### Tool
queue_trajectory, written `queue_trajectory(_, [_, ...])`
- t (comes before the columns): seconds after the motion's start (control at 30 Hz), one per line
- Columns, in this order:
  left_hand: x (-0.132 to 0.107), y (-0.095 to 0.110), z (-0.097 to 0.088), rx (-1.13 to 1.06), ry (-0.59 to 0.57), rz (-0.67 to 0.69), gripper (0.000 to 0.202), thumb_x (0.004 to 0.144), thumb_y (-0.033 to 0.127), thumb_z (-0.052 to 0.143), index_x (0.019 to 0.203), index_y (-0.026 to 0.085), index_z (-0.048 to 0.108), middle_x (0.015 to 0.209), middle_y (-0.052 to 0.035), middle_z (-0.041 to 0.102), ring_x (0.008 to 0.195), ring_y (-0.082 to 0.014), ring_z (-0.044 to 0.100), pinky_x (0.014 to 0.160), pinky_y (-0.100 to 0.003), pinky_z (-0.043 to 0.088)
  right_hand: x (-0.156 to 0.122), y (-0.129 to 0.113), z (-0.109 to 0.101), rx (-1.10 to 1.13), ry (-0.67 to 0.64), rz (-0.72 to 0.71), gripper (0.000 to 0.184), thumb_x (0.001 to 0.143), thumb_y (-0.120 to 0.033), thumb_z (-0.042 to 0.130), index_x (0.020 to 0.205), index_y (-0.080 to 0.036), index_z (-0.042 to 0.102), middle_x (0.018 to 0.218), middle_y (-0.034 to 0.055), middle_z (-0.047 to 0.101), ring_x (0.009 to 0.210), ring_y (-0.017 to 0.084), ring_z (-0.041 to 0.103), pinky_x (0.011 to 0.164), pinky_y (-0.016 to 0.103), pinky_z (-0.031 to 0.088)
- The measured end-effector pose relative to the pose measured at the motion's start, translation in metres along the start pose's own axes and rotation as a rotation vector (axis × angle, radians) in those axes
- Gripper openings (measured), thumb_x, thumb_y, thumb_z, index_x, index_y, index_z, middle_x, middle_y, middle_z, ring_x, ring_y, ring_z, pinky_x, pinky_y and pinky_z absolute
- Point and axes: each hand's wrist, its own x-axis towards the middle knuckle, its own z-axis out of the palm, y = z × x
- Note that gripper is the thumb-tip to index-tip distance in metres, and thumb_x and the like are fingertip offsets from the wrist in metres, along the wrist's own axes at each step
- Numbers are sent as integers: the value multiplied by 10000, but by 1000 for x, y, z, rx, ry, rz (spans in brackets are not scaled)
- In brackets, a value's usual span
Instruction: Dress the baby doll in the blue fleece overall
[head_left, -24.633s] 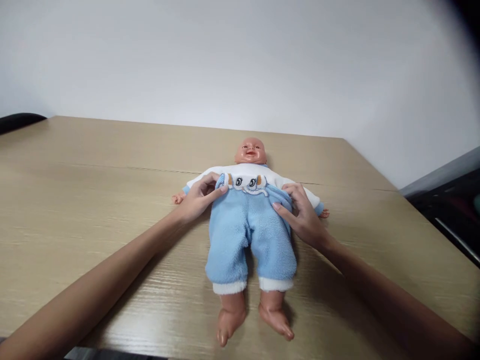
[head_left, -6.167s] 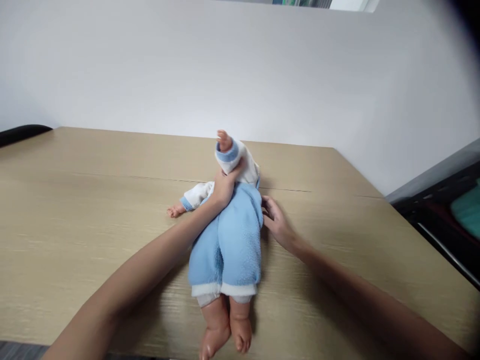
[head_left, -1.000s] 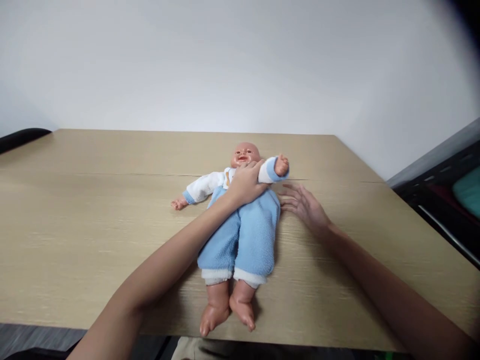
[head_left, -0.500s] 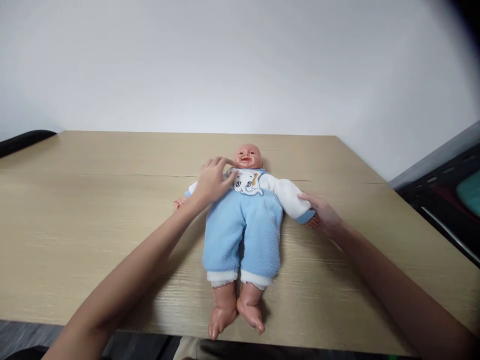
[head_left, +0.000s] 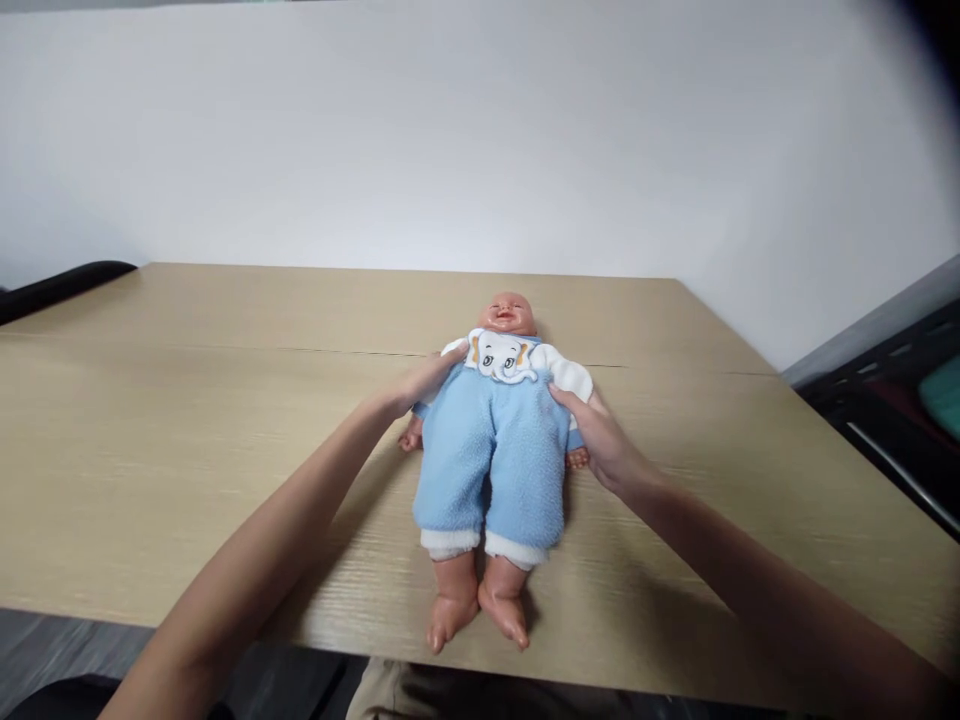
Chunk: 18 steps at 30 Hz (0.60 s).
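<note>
A baby doll [head_left: 491, 450] lies on its back on the table, head away from me and bare feet towards me. It wears light blue fleece trousers and a white top with an elephant face on the chest. My left hand [head_left: 426, 382] grips one side of its upper body, thumb at the edge of the elephant patch and fingers hidden behind the sleeve. On the other side my right hand [head_left: 606, 440] is closed around the doll's arm and waist, its thumb on the blue fleece. Both doll arms lie down along its sides.
The doll rests on a light wooden table [head_left: 187, 440] with a seam across it. Beyond stands a white wall [head_left: 450, 130]. A black rack [head_left: 892, 390] is at the right, and a black curved chair part [head_left: 67, 285] shows at the far left.
My left hand has moved from near the doll's neck down to its side. My right hand has shifted inward, bringing the doll's outstretched arm against its body. Both doll arms now lie closer in.
</note>
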Motion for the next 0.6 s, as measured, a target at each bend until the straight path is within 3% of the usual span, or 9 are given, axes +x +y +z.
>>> queue_trajectory(0.1, [-13,24,-6,-90,-160,-263,763,884,921,563,917,202,815,666,-96,767,753,-350,779,772,-447,624,-14,-19,1,16,28,9,460,899,-343,797,1332,-293,650,1316,51,797,1190,267,778,1003,377,658])
queue_trajectory(0.17, [-31,44,-8,-128,-163,-302,740,929,855,596,1074,159,801,661,-69,753,696,-293,755,689,-373,595,-30,-36,-3,-5,33,19,453,889,-338,799,1314,-255,666,1109,42,824,982,235,805,787,306,677])
queue_trajectory(0.27, [-66,73,-1,-172,-107,-230,685,952,691,725,1374,152,701,870,-70,822,816,-261,773,687,-301,581,-62,-58,-13,-107,50,88,518,872,-423,807,1331,-236,656,689,-48,684,514,162,641,409,224,498])
queue_trajectory(0.33, [-92,86,9,-182,-77,-195,710,944,640,773,1462,170,654,1092,-99,838,979,-278,784,793,-307,611,-84,-69,-25,-183,70,116,592,851,-537,809,1346,-259,643,566,-97,554,362,126,460,302,203,350])
queue_trajectory(0.4, [-117,93,23,-211,-60,-178,737,938,628,788,1517,203,622,1297,-110,800,1120,-304,771,912,-338,623,-106,-75,-42,-239,121,114,662,811,-616,831,1352,-281,647,552,-97,524,343,118,416,285,194,308])
queue_trajectory(0.47, [-143,94,38,-252,-28,-167,770,922,600,817,1558,229,588,1410,-111,757,1234,-334,742,1019,-382,617,-129,-78,-63,-291,190,107,743,770,-656,866,1395,-322,643,637,-45,625,386,141,488,294,205,333])
queue_trajectory(0.53, [-172,88,54,-314,32,-145,826,894,572,856,1586,242,546,1480,-118,718,1336,-359,695,1094,-423,603,-154,-77,-85,-389,222,50,824,723,-669,895,1445,-372,632,820,43,755,482,211,616,302,255,404])
queue_trajectory(0.6, [-204,77,69,-385,17,-162,883,851,549,907,1589,248,527,1509,-134,699,1382,-379,667,1134,-456,592,-181,-72,-104,-527,194,-128,836,705,-582,931,1471,-424,634,1064,93,812,743,295,763,422,308,566])
